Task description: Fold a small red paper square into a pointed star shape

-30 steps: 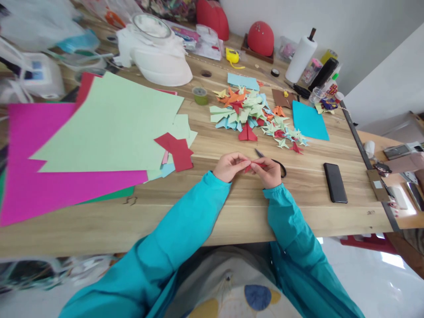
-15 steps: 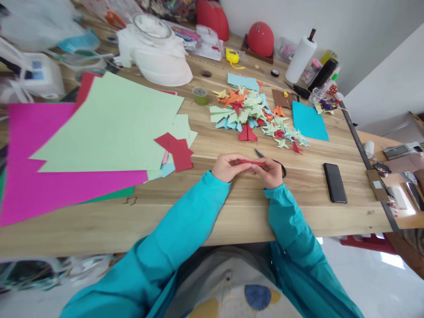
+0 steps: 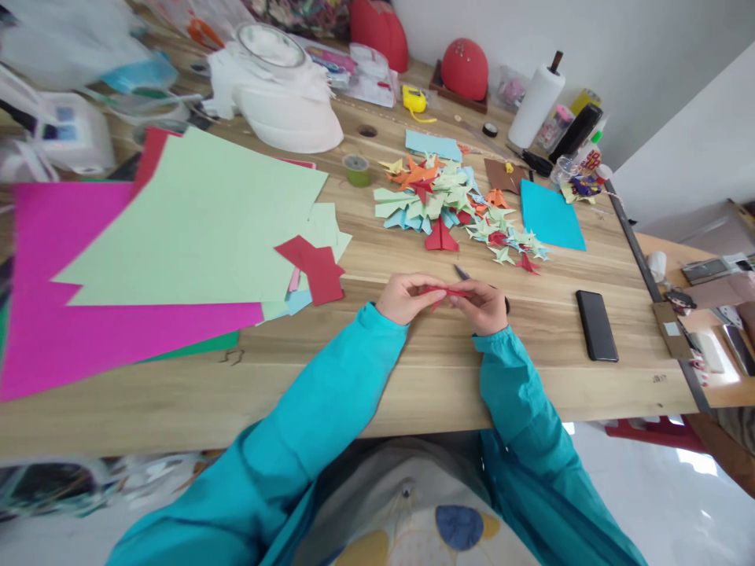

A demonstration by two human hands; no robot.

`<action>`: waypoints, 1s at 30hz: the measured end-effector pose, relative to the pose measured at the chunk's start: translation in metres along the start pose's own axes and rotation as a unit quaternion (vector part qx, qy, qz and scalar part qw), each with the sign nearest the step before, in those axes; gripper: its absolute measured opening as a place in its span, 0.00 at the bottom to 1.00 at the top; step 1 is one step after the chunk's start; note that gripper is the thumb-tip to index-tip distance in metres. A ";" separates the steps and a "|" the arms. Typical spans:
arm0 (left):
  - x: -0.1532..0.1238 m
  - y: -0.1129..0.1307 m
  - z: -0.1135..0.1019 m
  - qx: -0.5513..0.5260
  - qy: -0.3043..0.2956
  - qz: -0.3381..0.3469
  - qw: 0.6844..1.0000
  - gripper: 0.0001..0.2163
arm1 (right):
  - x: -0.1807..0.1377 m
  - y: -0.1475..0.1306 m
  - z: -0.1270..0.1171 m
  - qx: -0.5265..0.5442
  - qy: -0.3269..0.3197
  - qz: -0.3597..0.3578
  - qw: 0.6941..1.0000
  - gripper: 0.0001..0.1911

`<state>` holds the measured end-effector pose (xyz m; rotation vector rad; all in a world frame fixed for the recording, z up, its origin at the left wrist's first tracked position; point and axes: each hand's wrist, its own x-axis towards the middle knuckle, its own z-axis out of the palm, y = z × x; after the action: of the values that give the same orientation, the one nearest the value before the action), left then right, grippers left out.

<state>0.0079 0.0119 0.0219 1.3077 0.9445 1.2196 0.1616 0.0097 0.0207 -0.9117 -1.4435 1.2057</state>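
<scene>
Between my two hands is a small folded piece of red paper [image 3: 443, 290], held just above the wooden table. My left hand [image 3: 406, 297] pinches its left end between thumb and fingers. The right end is pinched by my right hand [image 3: 480, 306]. Fingers cover much of the paper, so its exact folded shape is hard to make out. Scissors [image 3: 461, 272] lie beyond and partly under my right hand, with the blade tip showing. Past my hands is a pile of folded paper planes [image 3: 433, 196] in green, orange, blue and red.
Large green sheets [image 3: 200, 236] and a magenta sheet [image 3: 130, 338] lie on the left, with red paper pieces [image 3: 322, 275] at their edge. A phone [image 3: 597, 325] and a blue sheet [image 3: 551, 215] are on the right. Green tape [image 3: 357, 170] stands behind.
My right hand has shifted slightly to the right along the red paper, covering more of the scissors' handle. My left hand stays nearly in place.
</scene>
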 end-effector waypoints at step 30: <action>0.002 -0.001 -0.004 0.090 -0.016 0.084 0.992 0.05 | -0.001 0.005 -0.002 -0.039 0.003 0.008 0.999 0.07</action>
<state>0.0042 0.0148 0.0206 1.5721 0.9545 1.2593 0.1632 0.0105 0.0161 -0.9797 -1.4895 1.1639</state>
